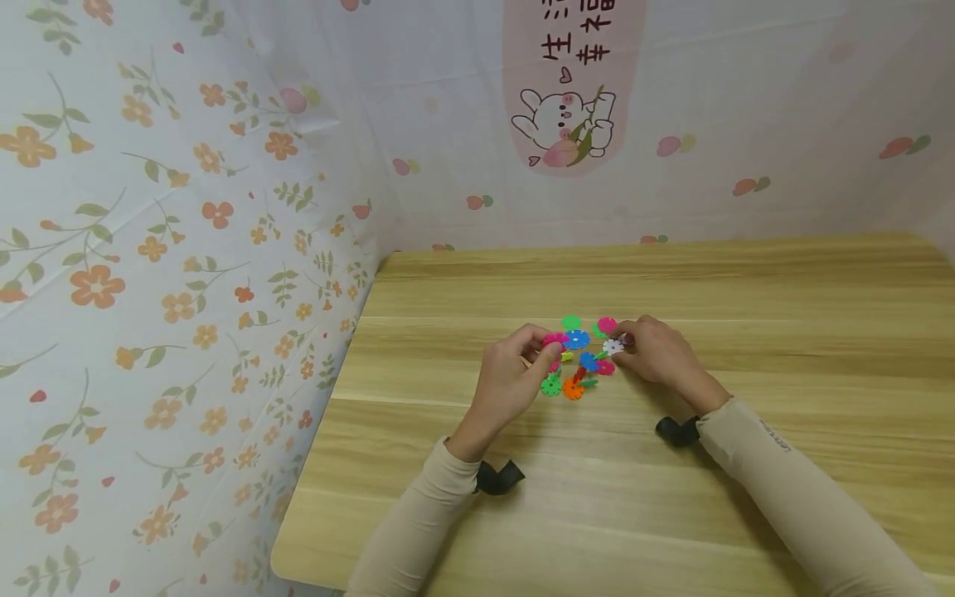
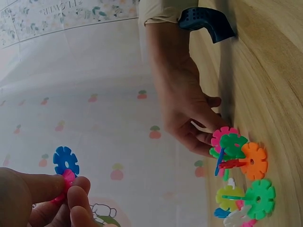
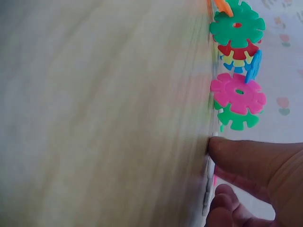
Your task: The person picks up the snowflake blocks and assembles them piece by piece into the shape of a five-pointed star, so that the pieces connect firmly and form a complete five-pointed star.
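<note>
My left hand (image 1: 507,377) pinches a pink snowflake disc (image 2: 69,178) between thumb and fingers, with a blue disc (image 2: 66,161) joined to its edge; the pair is held above the table. My right hand (image 1: 660,352) is low at the tabletop, thumb and fingertips pinching the rim of a white snowflake disc (image 1: 613,347). Between the hands stand slotted-together discs, among them an orange disc (image 2: 254,161), a green disc (image 2: 260,198) and a red disc (image 2: 230,164). A pink disc (image 3: 239,92) stands near my right thumb, a green one (image 3: 236,123) partly behind it.
A light green disc (image 1: 571,322) lies at the pile's far side. The wooden table (image 1: 783,348) meets a patterned cloth (image 1: 448,149) at the back and left. Dark wrist mounts (image 1: 501,478) sit at both sleeves.
</note>
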Motion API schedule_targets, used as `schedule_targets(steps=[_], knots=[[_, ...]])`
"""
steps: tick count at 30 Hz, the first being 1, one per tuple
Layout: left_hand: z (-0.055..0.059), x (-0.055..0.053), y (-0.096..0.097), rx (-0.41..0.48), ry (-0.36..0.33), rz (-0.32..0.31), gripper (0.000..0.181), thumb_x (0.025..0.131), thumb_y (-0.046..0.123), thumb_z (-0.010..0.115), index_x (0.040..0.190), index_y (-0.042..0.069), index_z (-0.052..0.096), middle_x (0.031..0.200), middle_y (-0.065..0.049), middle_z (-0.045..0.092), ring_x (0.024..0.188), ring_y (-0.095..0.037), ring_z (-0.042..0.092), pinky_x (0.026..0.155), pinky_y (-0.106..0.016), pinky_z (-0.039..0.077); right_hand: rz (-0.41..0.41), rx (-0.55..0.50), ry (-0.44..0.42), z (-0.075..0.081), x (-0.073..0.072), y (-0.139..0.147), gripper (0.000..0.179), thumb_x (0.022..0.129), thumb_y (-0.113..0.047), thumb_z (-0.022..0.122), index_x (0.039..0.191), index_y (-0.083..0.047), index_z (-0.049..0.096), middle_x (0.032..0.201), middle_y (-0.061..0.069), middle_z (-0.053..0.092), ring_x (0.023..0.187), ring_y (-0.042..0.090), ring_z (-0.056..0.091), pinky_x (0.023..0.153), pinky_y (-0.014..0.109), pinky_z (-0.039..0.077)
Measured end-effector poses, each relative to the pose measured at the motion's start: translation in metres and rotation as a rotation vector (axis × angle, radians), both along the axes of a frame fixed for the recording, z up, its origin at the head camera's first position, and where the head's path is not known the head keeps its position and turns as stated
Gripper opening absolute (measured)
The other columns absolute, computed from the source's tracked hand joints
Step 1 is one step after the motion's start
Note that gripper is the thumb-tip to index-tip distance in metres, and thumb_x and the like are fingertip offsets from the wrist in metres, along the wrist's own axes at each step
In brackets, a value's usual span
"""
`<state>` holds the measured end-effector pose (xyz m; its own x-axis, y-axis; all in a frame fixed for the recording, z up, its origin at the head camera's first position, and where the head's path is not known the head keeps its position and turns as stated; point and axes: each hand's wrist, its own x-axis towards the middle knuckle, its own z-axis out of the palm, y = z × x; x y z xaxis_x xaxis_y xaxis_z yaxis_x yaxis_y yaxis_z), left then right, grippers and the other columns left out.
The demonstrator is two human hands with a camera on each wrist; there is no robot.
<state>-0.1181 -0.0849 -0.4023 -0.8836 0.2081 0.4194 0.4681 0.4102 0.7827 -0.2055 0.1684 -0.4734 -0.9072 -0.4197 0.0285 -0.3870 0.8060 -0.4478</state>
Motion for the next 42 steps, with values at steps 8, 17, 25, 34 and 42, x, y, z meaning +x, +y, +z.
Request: schedule_targets(steps=[8, 17, 25, 34, 42], knots=[[0.001, 0.002, 0.002, -0.008, -0.013, -0.005, 0.011, 0.097, 0.016, 0.068, 0.098, 0.005, 0.068, 0.08, 0.0, 0.07, 0.065, -0.011, 0.062, 0.051, -0.023, 0.049, 0.055, -0.073, 0.022, -0.006, -0.003, 0.001, 0.016, 0.083, -0.01, 0.078, 0.094, -0.004, 0.068, 0.095, 0.012, 0.063, 0.087, 0.027, 0.058, 0.076, 0.046, 0.051], [0.002, 0.003, 0.002, -0.007, -0.003, -0.01, 0.011, 0.097, 0.016, 0.067, 0.098, 0.005, 0.068, 0.079, -0.001, 0.07, 0.064, -0.011, 0.062, 0.051, -0.023, 0.05, 0.093, -0.053, -0.03, 0.001, -0.014, 0.0, 0.024, 0.08, -0.012, 0.08, 0.099, -0.001, 0.072, 0.091, 0.01, 0.064, 0.086, 0.027, 0.057, 0.077, 0.048, 0.051], [0.004, 0.005, 0.002, -0.011, -0.013, -0.014, 0.013, 0.098, 0.017, 0.066, 0.099, 0.005, 0.069, 0.082, -0.006, 0.071, 0.065, -0.012, 0.064, 0.048, -0.023, 0.049, 0.068, -0.042, -0.083, 0.002, -0.013, -0.002, 0.027, 0.078, -0.01, 0.078, 0.094, -0.005, 0.057, 0.086, 0.008, 0.056, 0.077, 0.025, 0.05, 0.068, 0.04, 0.044], [0.005, 0.003, 0.004, -0.039, 0.009, -0.026, 0.012, 0.097, 0.016, 0.068, 0.1, 0.004, 0.069, 0.082, -0.004, 0.071, 0.065, -0.007, 0.062, 0.051, -0.023, 0.05, -0.031, -0.285, 0.031, 0.024, 0.013, 0.009, 0.021, 0.093, -0.007, 0.068, 0.112, -0.012, 0.062, 0.09, 0.011, 0.071, 0.079, 0.027, 0.066, 0.069, 0.043, 0.054], [0.002, 0.003, 0.006, -0.073, -0.006, -0.05, 0.015, 0.097, 0.018, 0.067, 0.105, 0.004, 0.069, 0.085, -0.001, 0.072, 0.07, -0.007, 0.063, 0.058, -0.021, 0.052, -0.059, -0.664, -0.141, 0.066, 0.043, 0.011, 0.033, 0.091, -0.015, 0.075, 0.122, -0.007, 0.068, 0.096, 0.01, 0.067, 0.081, 0.02, 0.067, 0.068, 0.024, 0.056]])
